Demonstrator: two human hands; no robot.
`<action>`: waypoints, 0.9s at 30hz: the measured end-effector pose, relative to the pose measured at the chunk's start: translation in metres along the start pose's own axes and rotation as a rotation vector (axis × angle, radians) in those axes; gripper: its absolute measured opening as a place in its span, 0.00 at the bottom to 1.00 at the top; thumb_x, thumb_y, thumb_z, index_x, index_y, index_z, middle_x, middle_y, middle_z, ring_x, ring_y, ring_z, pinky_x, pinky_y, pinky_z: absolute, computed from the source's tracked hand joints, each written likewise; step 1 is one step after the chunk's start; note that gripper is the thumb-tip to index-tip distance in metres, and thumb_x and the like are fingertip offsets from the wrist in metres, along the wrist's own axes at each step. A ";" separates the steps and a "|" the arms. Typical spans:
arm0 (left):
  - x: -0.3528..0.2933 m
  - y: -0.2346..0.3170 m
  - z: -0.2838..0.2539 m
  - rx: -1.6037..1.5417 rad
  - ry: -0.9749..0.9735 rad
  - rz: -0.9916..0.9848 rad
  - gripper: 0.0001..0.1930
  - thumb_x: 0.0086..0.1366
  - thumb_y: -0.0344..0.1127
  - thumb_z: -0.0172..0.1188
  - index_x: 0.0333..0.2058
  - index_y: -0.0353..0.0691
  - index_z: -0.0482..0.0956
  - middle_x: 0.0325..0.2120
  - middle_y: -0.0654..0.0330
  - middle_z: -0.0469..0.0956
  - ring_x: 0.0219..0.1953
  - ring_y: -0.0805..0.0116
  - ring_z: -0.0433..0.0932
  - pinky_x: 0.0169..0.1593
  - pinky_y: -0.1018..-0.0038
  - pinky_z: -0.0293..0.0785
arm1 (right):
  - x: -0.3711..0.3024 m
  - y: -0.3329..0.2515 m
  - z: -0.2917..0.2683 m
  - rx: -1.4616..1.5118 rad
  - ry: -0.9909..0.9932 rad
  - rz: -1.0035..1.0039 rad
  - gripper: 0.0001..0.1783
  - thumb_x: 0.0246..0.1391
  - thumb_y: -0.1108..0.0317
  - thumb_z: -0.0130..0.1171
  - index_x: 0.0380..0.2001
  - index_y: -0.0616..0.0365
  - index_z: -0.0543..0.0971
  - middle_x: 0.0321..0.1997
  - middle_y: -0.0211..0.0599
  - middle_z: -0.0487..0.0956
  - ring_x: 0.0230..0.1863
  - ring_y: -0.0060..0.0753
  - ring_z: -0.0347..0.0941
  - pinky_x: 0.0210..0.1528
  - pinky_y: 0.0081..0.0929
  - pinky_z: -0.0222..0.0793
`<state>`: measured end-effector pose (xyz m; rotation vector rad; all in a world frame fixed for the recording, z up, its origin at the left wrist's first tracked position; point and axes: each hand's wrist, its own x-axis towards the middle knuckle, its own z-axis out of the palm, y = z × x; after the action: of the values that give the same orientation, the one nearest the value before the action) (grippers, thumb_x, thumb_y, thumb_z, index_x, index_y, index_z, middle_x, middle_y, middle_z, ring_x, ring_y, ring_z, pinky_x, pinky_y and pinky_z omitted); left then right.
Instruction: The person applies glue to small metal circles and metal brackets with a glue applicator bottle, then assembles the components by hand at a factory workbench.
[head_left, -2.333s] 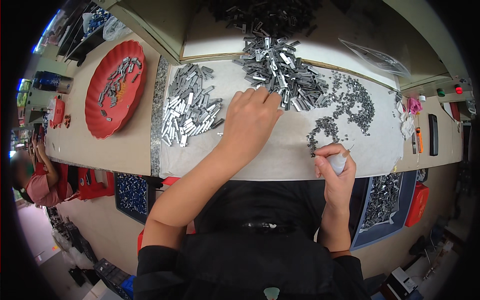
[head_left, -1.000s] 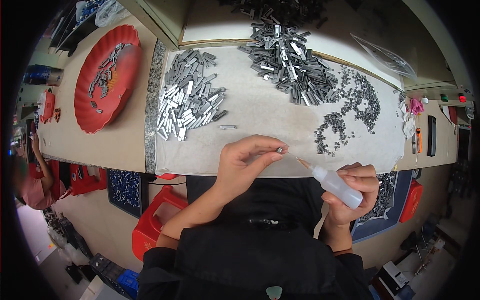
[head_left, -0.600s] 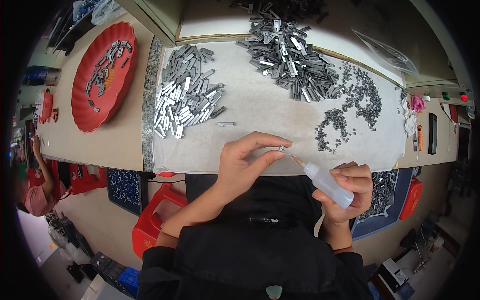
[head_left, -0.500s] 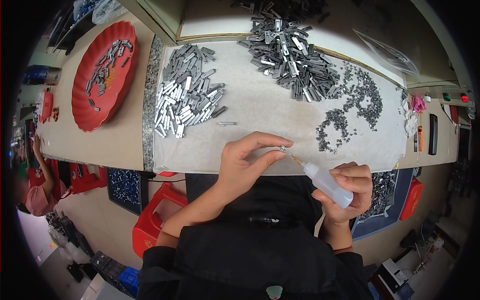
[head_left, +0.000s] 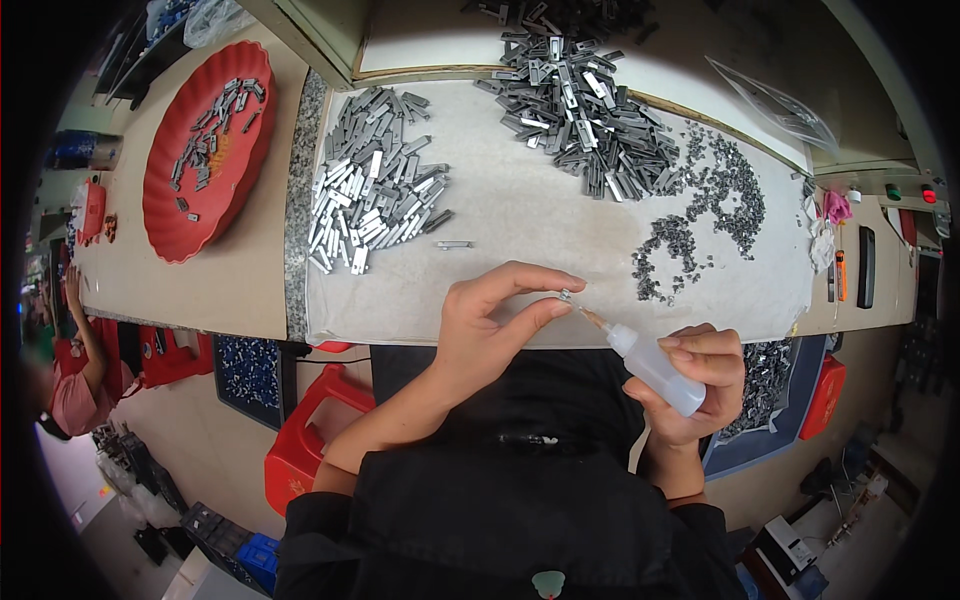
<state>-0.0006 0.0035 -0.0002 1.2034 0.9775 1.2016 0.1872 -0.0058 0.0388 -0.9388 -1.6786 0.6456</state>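
Observation:
Between thumb and forefinger, my left hand (head_left: 490,322) pinches a small shiny metal part (head_left: 565,295) above the near edge of the table. My right hand (head_left: 697,385) is wrapped round a translucent white squeeze bottle (head_left: 656,370). The bottle tilts so that its thin nozzle (head_left: 596,319) points up and left, with the tip very close to the metal part; whether they touch I cannot tell. A single flat metal piece (head_left: 455,245) lies on the white tabletop (head_left: 540,235) beyond my left hand.
Flat metal pieces form a pile (head_left: 375,195) at left and another (head_left: 590,120) at the back. Tiny metal parts (head_left: 720,200) spread at right. A red scalloped tray (head_left: 160,170) stands far left, and a red stool (head_left: 310,430) is below. Another person's arm (head_left: 88,335) shows at far left.

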 end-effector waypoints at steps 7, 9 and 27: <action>-0.001 -0.001 0.001 -0.017 0.009 0.009 0.08 0.53 0.19 0.53 0.35 0.29 0.72 0.34 0.51 0.75 0.38 0.68 0.75 0.41 0.77 0.71 | 0.001 0.001 -0.001 -0.006 0.001 -0.019 0.24 0.25 0.69 0.73 0.30 0.57 0.72 0.28 0.36 0.71 0.23 0.26 0.70 0.22 0.18 0.66; 0.000 -0.001 0.001 -0.014 0.005 0.001 0.09 0.53 0.18 0.53 0.35 0.29 0.72 0.34 0.51 0.75 0.38 0.68 0.75 0.41 0.77 0.71 | 0.001 0.001 -0.001 -0.004 0.002 -0.012 0.24 0.25 0.69 0.73 0.30 0.57 0.72 0.28 0.36 0.71 0.23 0.26 0.70 0.22 0.18 0.66; -0.001 -0.003 0.007 -0.010 0.103 0.032 0.09 0.52 0.19 0.54 0.34 0.31 0.71 0.33 0.51 0.75 0.37 0.67 0.75 0.41 0.78 0.69 | 0.028 0.075 -0.062 0.039 0.137 0.527 0.16 0.40 0.82 0.56 0.35 0.63 0.65 0.32 0.34 0.69 0.29 0.22 0.68 0.32 0.17 0.65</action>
<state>0.0060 0.0016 -0.0019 1.1625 1.0311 1.3032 0.2625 0.0561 0.0124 -1.3808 -1.2937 0.9332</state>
